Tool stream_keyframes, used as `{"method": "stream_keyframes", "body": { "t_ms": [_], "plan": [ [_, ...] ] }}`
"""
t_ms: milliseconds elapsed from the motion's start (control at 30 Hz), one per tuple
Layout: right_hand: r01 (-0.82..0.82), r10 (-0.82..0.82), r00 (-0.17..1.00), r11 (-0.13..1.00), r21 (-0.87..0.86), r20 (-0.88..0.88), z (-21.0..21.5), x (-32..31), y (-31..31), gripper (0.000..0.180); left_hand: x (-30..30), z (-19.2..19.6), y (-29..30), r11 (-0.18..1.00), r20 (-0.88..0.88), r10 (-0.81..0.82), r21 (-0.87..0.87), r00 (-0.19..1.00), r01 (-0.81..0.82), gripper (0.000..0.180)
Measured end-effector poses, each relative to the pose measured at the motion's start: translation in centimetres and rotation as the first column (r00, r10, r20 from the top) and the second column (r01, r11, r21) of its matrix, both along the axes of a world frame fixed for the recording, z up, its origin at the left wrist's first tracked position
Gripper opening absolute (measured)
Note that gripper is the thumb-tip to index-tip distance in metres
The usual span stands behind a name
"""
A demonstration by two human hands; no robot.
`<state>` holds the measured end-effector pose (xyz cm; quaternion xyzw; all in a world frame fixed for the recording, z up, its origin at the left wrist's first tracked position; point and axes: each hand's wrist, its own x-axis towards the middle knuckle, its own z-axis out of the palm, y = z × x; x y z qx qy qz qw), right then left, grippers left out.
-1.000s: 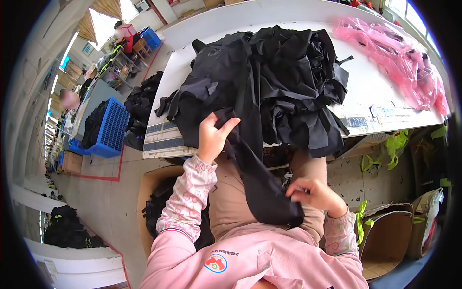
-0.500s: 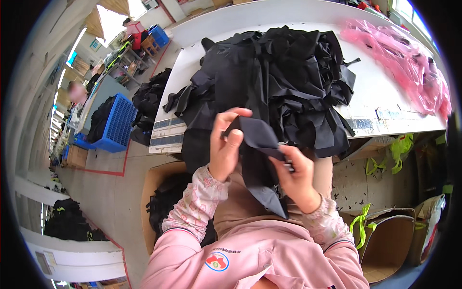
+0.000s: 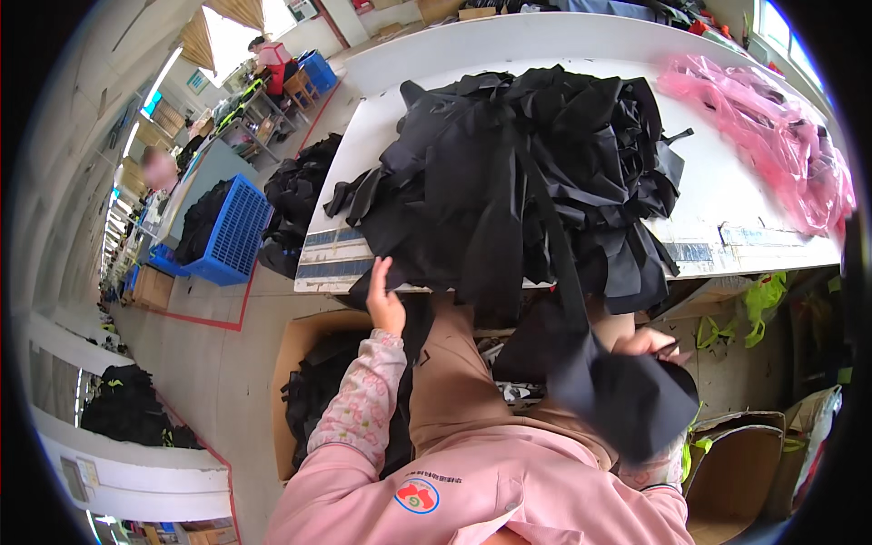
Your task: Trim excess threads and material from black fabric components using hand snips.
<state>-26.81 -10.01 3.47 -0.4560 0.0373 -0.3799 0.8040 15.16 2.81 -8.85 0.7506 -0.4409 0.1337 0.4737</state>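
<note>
Fingers of the right hand (image 3: 647, 345) grip one black fabric piece (image 3: 627, 400); left hand (image 3: 385, 304) spread open beside one black heap (image 3: 527, 173).

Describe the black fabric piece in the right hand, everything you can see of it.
The black fabric piece is a matte, limp cut of cloth, bunched low at the person's right side over the lap. A long narrow strip runs from it up to the black fabric pile on the white table. The right hand grips its upper edge; the left hand is elsewhere.
</note>
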Motion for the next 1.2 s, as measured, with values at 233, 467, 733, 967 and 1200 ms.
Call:
{"method": "stream_keyframes", "body": {
  "t_ms": [233,467,733,967,1200],
  "plan": [
    [-0.661,0.743,0.639,0.662,-0.354,0.198,-0.6,0.3,-1.0,0.028,1.6,21.4,-8.5,0.753,-0.126,-0.198,-0.654,0.972,0.068,0.025],
    [-0.754,0.817,0.439,0.561,-0.341,0.373,-3.0,2.0,0.5,0.032,-0.6,32.7,-24.5,0.76,0.41,-0.401,-0.35,0.819,0.547,0.048],
    [-0.035,0.03,0.995,0.998,0.052,0.096,-2.1,-4.2,1.4,0.028,0.2,11.0,-24.7,0.528,-0.064,-0.481,0.775,0.874,0.347,0.114],
    [-0.016,0.225,0.787,0.938,-0.346,0.574,3.9,-13.3,-7.1,0.011,1.2,10.7,-24.1,0.512,-0.165,-0.569,0.695,0.805,0.505,0.113],
    [0.24,-0.094,0.813,0.953,-0.185,0.574,5.1,-19.9,-5.6,0.014,1.1,9.3,-22.9,0.693,-0.041,-0.544,0.542,0.838,0.476,0.087]
  ]
}}
